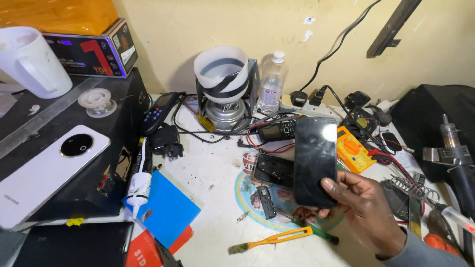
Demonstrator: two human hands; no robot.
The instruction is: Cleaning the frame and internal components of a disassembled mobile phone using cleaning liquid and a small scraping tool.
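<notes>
1. One white phone (42, 170) lay face down on a black box (99, 148) at the far left.
2. We saw a white glue tube (138, 180) just beside a blue pad (170, 210).
3. A small brush (272, 240) with a yellow handle lay on the white table (213, 173).
4. Our right hand (363, 207) held a black phone (314, 160) upright above the table, thumb on its glass.
5. A yellow meter (352, 148) sat behind it.
6. We could not see our left hand.

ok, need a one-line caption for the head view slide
Right hand holds a black phone above a cluttered repair bench.
</notes>
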